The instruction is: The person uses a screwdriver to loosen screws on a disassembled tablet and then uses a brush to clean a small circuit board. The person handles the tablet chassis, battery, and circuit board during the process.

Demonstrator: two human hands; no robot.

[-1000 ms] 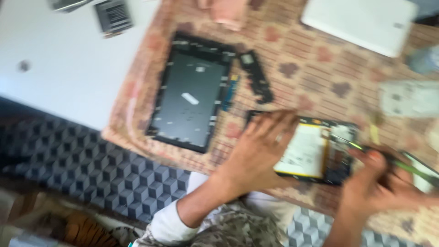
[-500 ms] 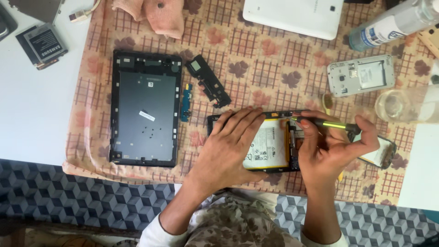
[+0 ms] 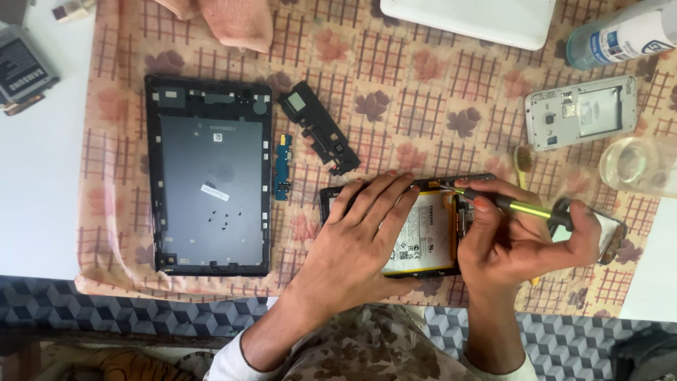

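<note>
Opened phone (image 3: 423,233) on patterned cloth (image 3: 437,92), pinned flat by left hand (image 3: 367,233), fingers spread. Right hand (image 3: 518,240) fingers pinching screwdriver (image 3: 504,203) at top edge. Risk: tip slipping, puncturing battery (image 3: 430,236).

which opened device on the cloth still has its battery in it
The black opened phone under both hands, showing a white battery. The large dark tablet shell and silver phone frame show none.

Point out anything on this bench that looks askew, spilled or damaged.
Nothing is spilled or visibly broken. The opened phone under both hands, the tablet back cover and the black speaker module lie apart on the patterned cloth; the speaker module sits at an angle.
</note>
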